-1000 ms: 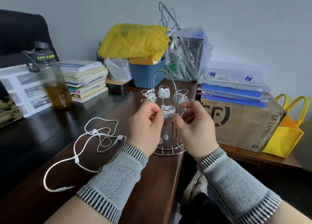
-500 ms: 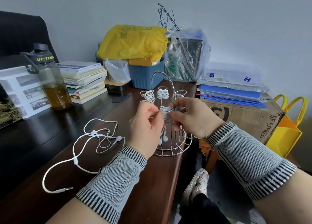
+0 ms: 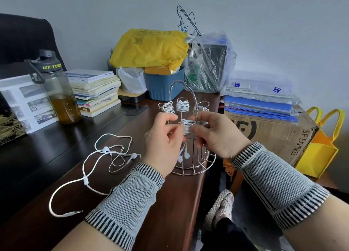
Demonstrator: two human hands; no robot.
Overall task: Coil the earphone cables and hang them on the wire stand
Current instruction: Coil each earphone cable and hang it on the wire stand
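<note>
- Dark wood desk (image 3: 170, 203) runs up the middle of the frame, grey wall behind; the wire stand (image 3: 190, 156) sits at its right edge, centre frame.
- Both hands meet in front of the stand; left hand (image 3: 162, 143) and right hand (image 3: 217, 135) pinch one coil (image 3: 187, 127) from either side, against a stand hook.
- That coil's long axis is upright, its earbuds (image 3: 184, 156) dangling below, between the hands; both hands are equally near.
- Three coils already hang along the upper hooks.
- Loose earphone (image 3: 98, 167) lies uncoiled at lower left, nearer the left hand, its plug toward the bottom.
</note>
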